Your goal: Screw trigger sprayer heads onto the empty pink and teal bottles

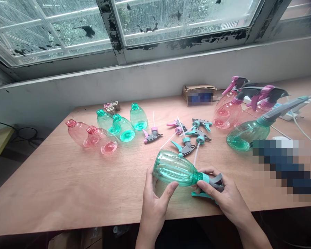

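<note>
A clear green spray bottle (175,169) lies sideways in the air above the table's front part, its neck toward the right. My left hand (155,200) cups its body near the base, thumb along the near side. At the neck, my right hand (223,193) grips the grey and teal trigger sprayer (209,180), which sits on the bottle's mouth. The teal trigger points down toward me. Just beyond the bottle lie several loose sprayer heads with white tubes, among them a teal one (186,147) and a pink one (152,135).
At left stand open pink bottles (103,140) and green bottles (125,129). Pink bottles with sprayers (228,110) and a green one (248,135) stand at right, near white cables. A cardboard box (199,95) sits by the wall. A blurred dark patch covers the right edge.
</note>
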### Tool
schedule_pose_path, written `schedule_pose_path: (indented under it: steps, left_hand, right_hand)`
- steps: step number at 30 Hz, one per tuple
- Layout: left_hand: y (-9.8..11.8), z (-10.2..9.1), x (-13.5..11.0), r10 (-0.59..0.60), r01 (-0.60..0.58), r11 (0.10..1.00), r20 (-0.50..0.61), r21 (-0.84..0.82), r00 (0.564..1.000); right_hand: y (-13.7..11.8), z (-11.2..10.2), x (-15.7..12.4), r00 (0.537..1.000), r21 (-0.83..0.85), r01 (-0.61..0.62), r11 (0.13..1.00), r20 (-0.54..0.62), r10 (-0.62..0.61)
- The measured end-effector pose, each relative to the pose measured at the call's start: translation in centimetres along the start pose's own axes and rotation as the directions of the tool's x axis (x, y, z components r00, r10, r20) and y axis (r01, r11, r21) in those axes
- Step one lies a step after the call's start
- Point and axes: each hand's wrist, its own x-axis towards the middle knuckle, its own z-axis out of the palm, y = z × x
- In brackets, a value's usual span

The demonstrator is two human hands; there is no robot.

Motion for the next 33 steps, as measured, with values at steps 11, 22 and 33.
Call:
schedule_pose_path:
  steps: [11, 22, 33]
  left_hand:
    - [0.16, 0.12, -0.01, -0.007, 0.007, 1.0, 0.006, 0.005, 1.0]
    - [0.2, -0.04, -0.16, -0.008, 0.007, 1.0, 0.006, 0.005, 1.0]
    - [0.17, 0.08, 0.05, -0.003, 0.003, 1.0, -0.003, 0.0, 1.0]
  right_hand:
    - [-0.15, 0.2, -0.04, 1.0, 0.003, 0.002, 1.0, -0.027, -0.002]
    - [-0.13, 0.22, 0.02, 1.0, 0.019, 0.014, 1.0, -0.02, -0.013]
    - [-0.1, 0.2, 0.0, 1.0, 0.008, 0.015, 1.0, -0.025, -0.015]
